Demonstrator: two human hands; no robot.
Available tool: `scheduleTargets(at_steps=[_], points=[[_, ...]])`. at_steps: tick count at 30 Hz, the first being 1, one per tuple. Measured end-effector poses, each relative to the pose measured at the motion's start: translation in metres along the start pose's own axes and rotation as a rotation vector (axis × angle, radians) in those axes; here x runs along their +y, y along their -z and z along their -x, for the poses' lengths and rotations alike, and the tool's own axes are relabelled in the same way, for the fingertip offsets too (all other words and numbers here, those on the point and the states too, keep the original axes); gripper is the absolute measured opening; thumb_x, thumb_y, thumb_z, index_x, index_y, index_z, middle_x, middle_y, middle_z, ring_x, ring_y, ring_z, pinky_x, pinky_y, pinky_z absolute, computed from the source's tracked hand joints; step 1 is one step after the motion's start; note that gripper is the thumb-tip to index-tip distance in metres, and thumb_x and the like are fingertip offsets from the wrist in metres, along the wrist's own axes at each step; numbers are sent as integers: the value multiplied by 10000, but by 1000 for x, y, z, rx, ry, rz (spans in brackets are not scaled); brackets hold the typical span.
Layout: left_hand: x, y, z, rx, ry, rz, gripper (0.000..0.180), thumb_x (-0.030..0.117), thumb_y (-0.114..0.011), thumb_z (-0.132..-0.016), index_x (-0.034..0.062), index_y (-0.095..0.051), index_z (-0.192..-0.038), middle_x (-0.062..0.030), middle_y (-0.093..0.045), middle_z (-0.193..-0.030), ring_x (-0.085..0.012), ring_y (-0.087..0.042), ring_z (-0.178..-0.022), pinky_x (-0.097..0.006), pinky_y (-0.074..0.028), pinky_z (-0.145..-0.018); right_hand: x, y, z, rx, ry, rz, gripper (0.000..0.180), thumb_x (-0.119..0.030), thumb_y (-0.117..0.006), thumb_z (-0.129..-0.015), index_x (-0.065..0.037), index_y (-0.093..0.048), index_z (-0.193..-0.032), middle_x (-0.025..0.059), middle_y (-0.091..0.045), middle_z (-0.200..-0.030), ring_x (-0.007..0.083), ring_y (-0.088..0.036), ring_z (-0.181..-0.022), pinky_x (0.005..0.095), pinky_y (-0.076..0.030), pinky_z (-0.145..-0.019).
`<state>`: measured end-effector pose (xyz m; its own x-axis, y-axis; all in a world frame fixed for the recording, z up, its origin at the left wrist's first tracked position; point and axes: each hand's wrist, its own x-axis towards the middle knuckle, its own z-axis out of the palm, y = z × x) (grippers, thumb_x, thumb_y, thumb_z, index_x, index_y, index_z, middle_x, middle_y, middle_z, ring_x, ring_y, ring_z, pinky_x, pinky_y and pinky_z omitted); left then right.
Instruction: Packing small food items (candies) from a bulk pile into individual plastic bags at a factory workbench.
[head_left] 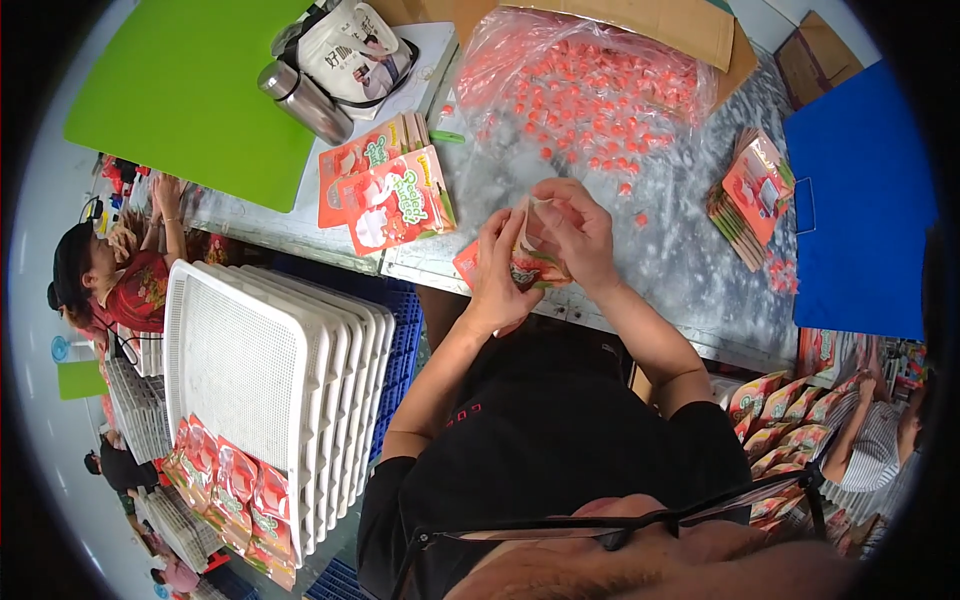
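In front of my body, above the table's near edge, I hold a red and green printed pouch (533, 262) between both hands. My left hand (494, 272) is closed round its left side and lower part. The fingers of my right hand (575, 232) are bent at its pale top edge, gripping it there. What is inside the pouch is hidden. A bit of another red pouch (466, 263) shows beside my left hand. Beyond my hands lies a heap of small red wrapped pieces (600, 100), spilling from a clear plastic liner (490, 75), with a few loose ones nearer me.
Flat pouches (400, 205) lie stacked on the left, another bundle (752, 195) on the right. A green board (200, 100) and a blue board (860, 210) flank the table. A steel flask (305, 103) stands back left. White trays (240, 340) holding filled pouches are stacked left; co-workers sit at both sides.
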<state>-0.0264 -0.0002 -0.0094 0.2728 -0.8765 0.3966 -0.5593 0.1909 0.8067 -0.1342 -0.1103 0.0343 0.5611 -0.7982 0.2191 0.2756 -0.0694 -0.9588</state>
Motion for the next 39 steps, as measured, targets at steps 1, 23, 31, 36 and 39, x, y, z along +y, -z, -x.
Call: scheduleTargets(at_steps=[1, 23, 31, 36, 39], points=[[-1, -1, -1, 12, 17, 37, 1032, -31, -727, -575, 75, -282, -1499, -225, -294, -1427, -431, -332, -1331, -466, -331, -1118, -1, 2, -1, 1, 3, 0, 243, -201, -665, -944, -5, -652, -1086, 55, -632, -1112, 117, -611, -941, 278, -498, -828], [-13, -17, -16, 24, 61, 198, 998, -12, -718, -573, 35, -281, -1469, -222, -326, -1433, -411, -343, -1345, -442, -312, -1134, -15, 38, -16, -483, 60, 231, 395, -176, -482, -1021, -21, -513, -1383, 121, -491, -1457, 262, -368, -1415, 396, -310, -1145], [10, 2, -9, 116, 79, 292, 1014, 1, -739, -607, 20, -232, -1485, -213, -346, -1416, -351, -345, -1359, -418, -303, -1135, 48, 106, -56, -123, 83, 438, 434, -303, -533, -993, -68, -552, -1357, 129, -505, -1437, 308, -424, -1359, 426, -293, -1144], [8, 10, 0, 126, 46, 210, 1024, 16, -749, -625, -12, -194, -1484, -174, -368, -1388, -291, -385, -1325, -416, -301, -1129, 131, 146, -56, -66, 184, 1507, 438, -361, -559, -961, -216, -550, -1374, 119, -451, -1473, 416, -366, -1354, 526, -231, -1150], [8, 15, 7, 145, 148, 301, 1003, -1, -737, -635, -11, -199, -1481, -165, -381, -1379, -284, -395, -1315, -406, -304, -1124, 123, 118, -33, -213, 156, 1421, 505, -350, -573, -951, -208, -492, -1429, 111, -412, -1507, 373, -331, -1395, 486, -174, -1179]])
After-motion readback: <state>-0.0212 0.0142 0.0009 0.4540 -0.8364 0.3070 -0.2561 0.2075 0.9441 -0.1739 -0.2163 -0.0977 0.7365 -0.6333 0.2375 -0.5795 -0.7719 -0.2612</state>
